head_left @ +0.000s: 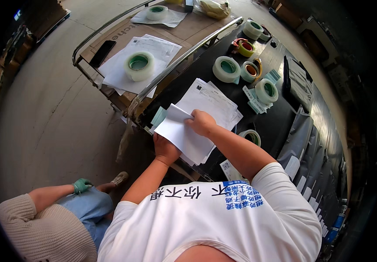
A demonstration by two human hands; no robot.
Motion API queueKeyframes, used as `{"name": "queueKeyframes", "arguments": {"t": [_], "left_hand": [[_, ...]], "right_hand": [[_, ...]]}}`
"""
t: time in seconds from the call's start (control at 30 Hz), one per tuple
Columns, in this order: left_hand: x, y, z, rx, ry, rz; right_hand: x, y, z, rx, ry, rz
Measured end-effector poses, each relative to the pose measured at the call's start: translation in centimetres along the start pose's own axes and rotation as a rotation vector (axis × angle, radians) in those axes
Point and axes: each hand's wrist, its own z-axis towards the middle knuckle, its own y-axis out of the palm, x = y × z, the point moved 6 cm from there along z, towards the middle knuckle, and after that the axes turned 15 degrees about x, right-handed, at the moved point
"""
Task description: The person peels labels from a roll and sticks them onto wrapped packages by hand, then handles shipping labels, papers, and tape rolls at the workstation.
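Observation:
My right hand [202, 123] pinches the top edge of a white sheet of paper [175, 126] that is bent over on itself. At that sheet's lower left edge is my left hand [167, 149], its fingers curled against the paper and partly hidden by it. Beneath and beyond the bent sheet lies a stack of printed papers [208, 99] on the black table [264, 131]. A pale green slip [158, 117] sticks out left of the bent sheet. Right of my right wrist stands a roll of clear tape [252, 138], partly covered by my forearm.
Several tape rolls [226, 70] stand farther along the table. Grey plastic bags [299, 131] lie on the right. A metal-railed cart [177, 61] at the far left bears papers, a phone [102, 53] and tape. Another person [49, 222], wearing a green glove, is at lower left.

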Motion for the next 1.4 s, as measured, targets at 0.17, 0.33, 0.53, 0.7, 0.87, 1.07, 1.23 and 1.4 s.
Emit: {"name": "queueKeyframes", "arguments": {"t": [0.17, 0.33, 0.53, 0.7, 0.87, 1.07, 1.23, 1.4], "left_hand": [[-0.3, 1.6, -0.6, -0.254, -0.005, -0.12], [-1.2, 3.0, -1.6, -0.325, 0.056, -0.258], [-2.6, -1.1, -0.3, 0.439, -0.737, -0.765], [3.4, 0.9, 4.8, -0.064, -1.282, -1.466], [4.5, 4.5, 9.6, -0.192, -0.994, -0.965], [8.9, 9.7, 16.2, -0.47, -0.881, -0.974], [12.0, 17.4, 25.2, -0.72, -0.711, -1.113], [16.5, 25.4, 32.5, -0.964, -0.547, -1.082]], "right_hand": [[0.2, 1.0, -0.1, -0.239, 0.066, 0.276], [1.2, 1.2, -0.5, -0.272, 0.154, 0.44], [2.8, -1.3, -1.4, -0.295, 0.396, 1.192], [5.7, -5.3, -1.4, 0.004, 0.202, 1.008], [7.4, -9.4, -1.7, 0.131, 0.16, 1.235], [14.3, -11.7, -1.1, 0.005, 0.275, 1.438], [16.8, -17.9, 1.9, 0.107, 0.305, 1.584], [23.1, -21.7, 4.8, 0.433, 0.346, 1.507]]}}
